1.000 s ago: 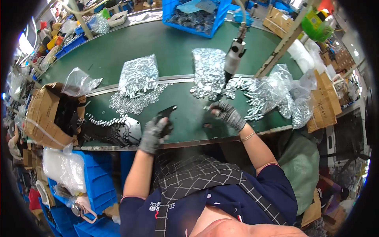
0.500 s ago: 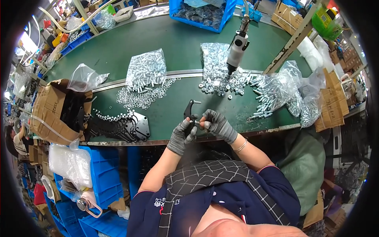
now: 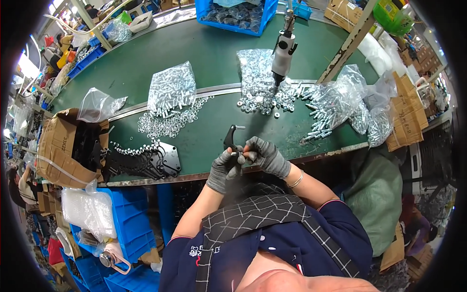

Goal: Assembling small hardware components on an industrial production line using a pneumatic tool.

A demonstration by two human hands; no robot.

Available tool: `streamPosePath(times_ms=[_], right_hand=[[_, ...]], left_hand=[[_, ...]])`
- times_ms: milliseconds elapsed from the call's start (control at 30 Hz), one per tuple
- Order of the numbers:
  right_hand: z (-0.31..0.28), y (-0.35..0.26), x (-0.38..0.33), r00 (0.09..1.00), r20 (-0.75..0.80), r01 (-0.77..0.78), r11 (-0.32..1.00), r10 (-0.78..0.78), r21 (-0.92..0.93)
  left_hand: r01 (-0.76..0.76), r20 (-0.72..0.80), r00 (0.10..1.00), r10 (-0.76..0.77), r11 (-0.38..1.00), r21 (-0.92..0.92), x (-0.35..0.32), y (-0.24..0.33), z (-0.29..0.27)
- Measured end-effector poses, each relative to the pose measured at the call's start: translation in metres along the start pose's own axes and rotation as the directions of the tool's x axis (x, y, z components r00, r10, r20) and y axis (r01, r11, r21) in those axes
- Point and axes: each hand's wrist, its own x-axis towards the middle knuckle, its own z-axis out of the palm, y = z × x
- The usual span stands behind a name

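Note:
In a grey fingerless glove, my left hand is closed round the lower end of a curved black metal bracket. A silver pin sticks out sideways from the bracket's upper tip. My right hand, gloved alike, pinches its fingertips against the bracket's lower end beside my left fingers. What those fingertips hold is too small to make out. A silver stud end shows near my left thumb. Both hands are over the table's near edge. Similar black brackets lie stacked to the left.
A pneumatic screwdriver hangs over bagged nuts. Bagged silver spacers, loose washers and bolts lie on the green table. A cardboard box stands left; a blue crate sits at the back.
My fingertips have drawn closer together at the bracket's lower end, and the bracket has turned slightly. The whole view has shifted a little; the table's things stay put.

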Motion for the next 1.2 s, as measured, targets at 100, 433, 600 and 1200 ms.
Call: streamPosePath(times_ms=[100,433,600,1200], right_hand=[[-0.023,0.016,0.009,0.999,-0.039,-0.007,0.919,-0.009,-0.395],[-0.102,0.055,0.068,0.913,-0.285,-0.396,0.475,0.29,-0.785],[-0.051,0.037,0.049,0.968,-0.036,-0.251,0.951,0.248,-0.182],[-0.029,0.003,0.066,0.887,0.455,0.44,0.427,-0.074,-0.79]], left_hand=[[-0.07,-0.109,0.988,0.11,0.944,0.321,0.012,0.008,-0.002],[-0.01,-0.271,0.912,0.306,0.679,0.734,0.052,0.024,0.014],[-0.015,-0.285,0.9,0.33,0.677,0.736,0.053,0.022,0.013],[0.019,-0.378,0.816,0.436,0.634,0.773,0.053,0.018,0.015]])
